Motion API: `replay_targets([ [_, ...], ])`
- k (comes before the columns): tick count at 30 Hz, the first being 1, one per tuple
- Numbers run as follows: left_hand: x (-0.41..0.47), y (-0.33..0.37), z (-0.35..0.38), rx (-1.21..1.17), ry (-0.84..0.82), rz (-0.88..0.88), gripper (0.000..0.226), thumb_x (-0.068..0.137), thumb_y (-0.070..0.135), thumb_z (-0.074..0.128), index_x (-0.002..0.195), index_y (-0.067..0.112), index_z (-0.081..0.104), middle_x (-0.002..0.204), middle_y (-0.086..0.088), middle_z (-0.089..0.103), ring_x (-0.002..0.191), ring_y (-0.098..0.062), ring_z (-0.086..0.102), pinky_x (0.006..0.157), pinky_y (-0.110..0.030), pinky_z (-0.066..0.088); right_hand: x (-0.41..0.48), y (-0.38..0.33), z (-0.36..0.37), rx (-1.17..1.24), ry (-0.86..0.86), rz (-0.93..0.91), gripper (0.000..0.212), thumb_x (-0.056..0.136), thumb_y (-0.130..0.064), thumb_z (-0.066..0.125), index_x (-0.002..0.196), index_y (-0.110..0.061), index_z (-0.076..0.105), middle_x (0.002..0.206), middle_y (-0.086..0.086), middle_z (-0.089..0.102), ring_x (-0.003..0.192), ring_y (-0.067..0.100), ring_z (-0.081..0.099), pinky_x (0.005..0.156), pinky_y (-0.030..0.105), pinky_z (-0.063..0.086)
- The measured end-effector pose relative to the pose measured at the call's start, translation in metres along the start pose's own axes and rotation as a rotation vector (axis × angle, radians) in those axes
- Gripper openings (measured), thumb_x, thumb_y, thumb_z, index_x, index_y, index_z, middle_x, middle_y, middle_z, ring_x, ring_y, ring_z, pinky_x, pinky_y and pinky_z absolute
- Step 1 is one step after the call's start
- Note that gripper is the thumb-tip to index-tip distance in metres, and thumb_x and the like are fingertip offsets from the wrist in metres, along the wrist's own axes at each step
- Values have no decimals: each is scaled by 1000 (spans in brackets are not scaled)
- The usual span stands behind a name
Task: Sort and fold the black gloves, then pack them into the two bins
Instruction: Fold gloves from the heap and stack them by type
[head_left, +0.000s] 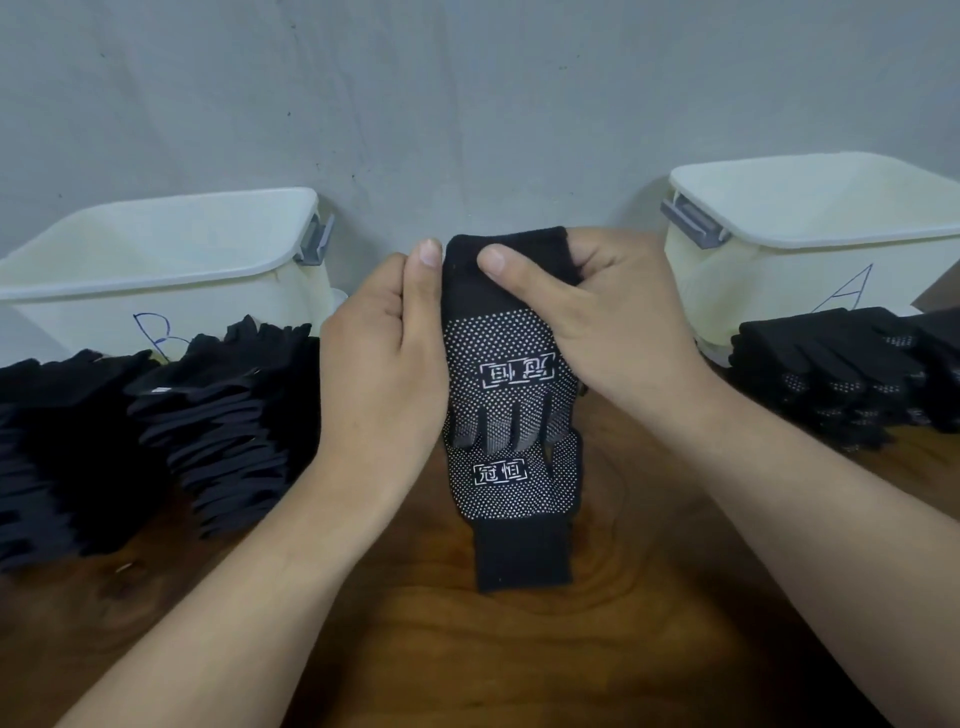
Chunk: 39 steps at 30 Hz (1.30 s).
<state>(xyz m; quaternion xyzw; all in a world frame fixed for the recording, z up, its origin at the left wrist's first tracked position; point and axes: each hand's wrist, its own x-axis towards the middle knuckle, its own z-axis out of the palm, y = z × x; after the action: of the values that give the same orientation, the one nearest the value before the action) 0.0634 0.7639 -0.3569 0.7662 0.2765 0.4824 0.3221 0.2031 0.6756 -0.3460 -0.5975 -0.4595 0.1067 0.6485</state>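
Observation:
Two black gloves with white dots and white printed labels lie end to end in the middle. The far glove (506, 332) has its fingers pointing toward me, over the near glove (514, 493), whose cuff rests on the wooden table (467, 649). My left hand (384, 364) holds the far glove's left side, thumb at the cuff. My right hand (597, 317) grips the cuff with the thumb on top. A white bin marked B (156, 270) stands at the back left and a white bin marked A (810, 244) at the back right.
Two stacks of black gloves (156, 426) lie on the left in front of bin B. A lower pile of dotted black gloves (852, 374) lies on the right in front of bin A. A grey wall rises behind the bins.

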Motion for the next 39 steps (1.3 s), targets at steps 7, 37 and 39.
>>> replay_targets([
  [7,-2,8,4,-173,-53,-31,48,115,42,37,94,9,64,86,-5,69,78,-13,60,70,-35,50,2,4,3,-61,-31,-28,47,102,-40,72,83,2,76,86,23,77,73,29,71,66,56,56],
  [37,-69,-75,-20,155,-336,-143,32,106,43,55,81,24,58,78,8,66,78,-10,63,67,-19,43,44,48,-10,28,-65,-16,30,111,-27,58,100,-6,75,94,8,73,92,20,70,84,44,57],
  [39,-65,-79,-18,182,-339,-115,36,108,44,51,79,22,55,75,5,62,77,-13,61,70,-27,46,52,53,-5,17,-80,-50,27,111,-24,58,101,-7,75,95,4,72,92,16,68,84,37,55],
])
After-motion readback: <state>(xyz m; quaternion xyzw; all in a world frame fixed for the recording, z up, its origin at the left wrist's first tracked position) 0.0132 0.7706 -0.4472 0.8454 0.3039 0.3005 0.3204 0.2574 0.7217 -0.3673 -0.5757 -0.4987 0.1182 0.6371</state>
